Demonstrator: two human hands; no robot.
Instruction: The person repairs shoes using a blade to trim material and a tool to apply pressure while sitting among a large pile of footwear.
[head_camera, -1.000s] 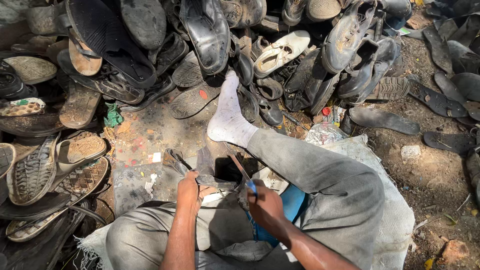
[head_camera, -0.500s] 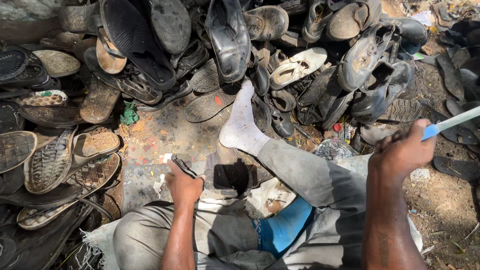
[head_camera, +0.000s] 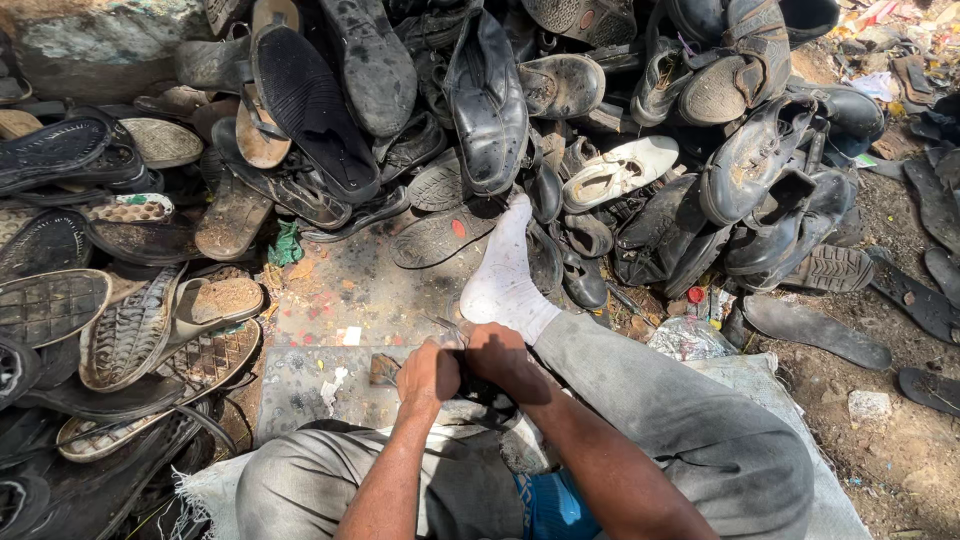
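Observation:
My left hand (head_camera: 428, 376) and my right hand (head_camera: 500, 357) meet over a small dark shoe piece (head_camera: 487, 397) that lies on a grey stone slab (head_camera: 310, 390) in front of my lap. Both hands are closed around it, knuckles up. A thin metal tip (head_camera: 447, 327) sticks out just above my left hand; what it belongs to is hidden. My right leg in grey trousers stretches forward, and its white-socked foot (head_camera: 505, 280) rests on the ground just beyond my hands.
A big heap of worn black shoes (head_camera: 490, 100) and loose soles (head_camera: 130, 330) rings the slab at the back and left. A white sandal (head_camera: 615, 172) lies in the heap. Sacking (head_camera: 790, 440) covers the dirt at right. Something blue (head_camera: 550, 505) sits between my legs.
My right hand, raised out to the right with a blue-handled tool half a second ago, has come back down onto the dark piece beside my left hand. The blue tool is no longer visible.

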